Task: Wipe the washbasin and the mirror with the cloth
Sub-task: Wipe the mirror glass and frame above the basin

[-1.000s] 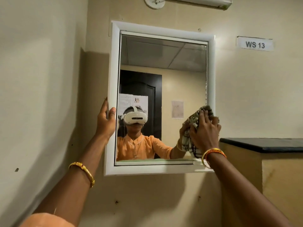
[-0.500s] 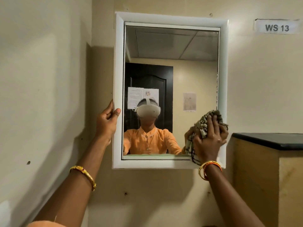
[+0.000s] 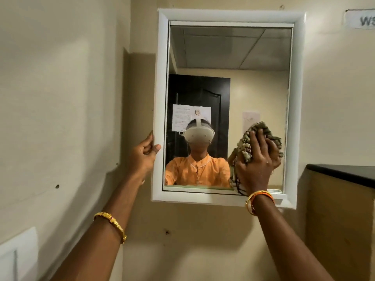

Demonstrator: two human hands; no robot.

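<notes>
A white-framed mirror (image 3: 229, 49) hangs on the beige wall straight ahead. My left hand (image 3: 143, 157) grips the mirror's left frame edge at mid height, thumb on the front. My right hand (image 3: 257, 163) presses a bunched, checked olive-and-cream cloth (image 3: 246, 145) against the glass in the lower right corner, with part of the cloth hanging below my palm. The washbasin is out of view.
A black-topped wooden counter (image 3: 343, 173) juts from the wall at the right, close to the mirror's lower right corner. A white label (image 3: 361, 19) sits at the top right. A white panel (image 3: 18, 252) is on the left wall, low down.
My right hand with the cloth has slid left from the mirror's right frame onto the glass. The view has shifted, so the mirror sits further right. My left hand keeps its hold.
</notes>
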